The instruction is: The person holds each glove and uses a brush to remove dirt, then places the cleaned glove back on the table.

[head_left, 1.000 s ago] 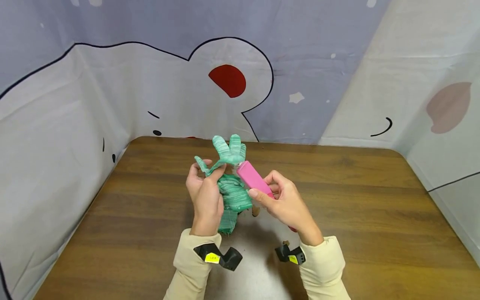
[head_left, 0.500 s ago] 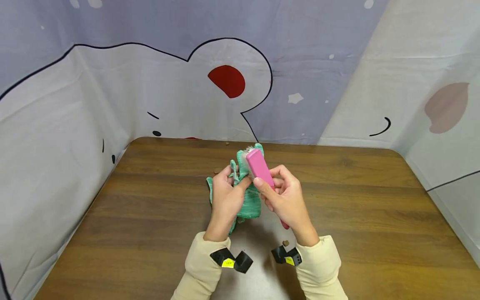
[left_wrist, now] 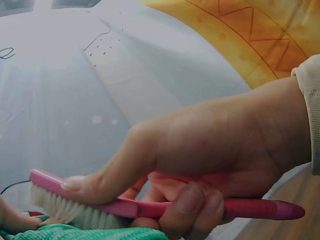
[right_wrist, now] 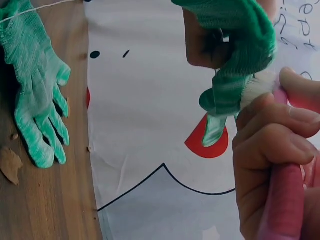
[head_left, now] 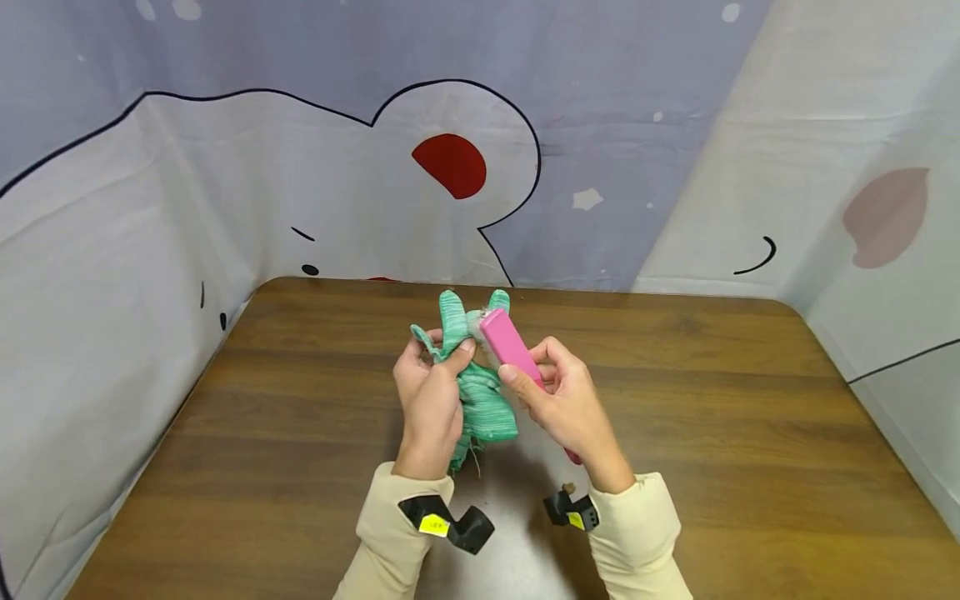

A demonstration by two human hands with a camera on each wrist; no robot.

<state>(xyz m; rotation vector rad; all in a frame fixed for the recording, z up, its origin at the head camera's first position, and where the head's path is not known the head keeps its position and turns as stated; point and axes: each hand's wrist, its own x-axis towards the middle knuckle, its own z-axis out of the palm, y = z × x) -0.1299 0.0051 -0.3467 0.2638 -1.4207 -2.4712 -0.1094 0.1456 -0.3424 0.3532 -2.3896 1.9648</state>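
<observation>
In the head view, my left hand (head_left: 429,404) holds a green-and-white knit glove (head_left: 486,410) over the table, the thumb pressing on it and the glove's fingers pointing up. My right hand (head_left: 564,402) grips a pink brush (head_left: 512,343) by its handle. The white bristles (left_wrist: 75,212) lie against the glove in the left wrist view, the thumb stretched along the brush's back. A brown patch (right_wrist: 197,45) shows at the held glove in the right wrist view. Below, a second green glove (right_wrist: 37,100) lies on the wood.
The brown wooden table (head_left: 712,400) reaches back to a printed cloth wall (head_left: 600,150). Brown flakes (right_wrist: 10,165) lie near the second glove. Another small brown bit (head_left: 568,487) sits by my right wrist. Black wrist cameras (head_left: 450,521) are strapped over the sleeves.
My left hand shifted right with the glove, then partly back left, and the glove's fingers have turned. The brush moved up along the glove and has come slightly back down. Both holds stay.
</observation>
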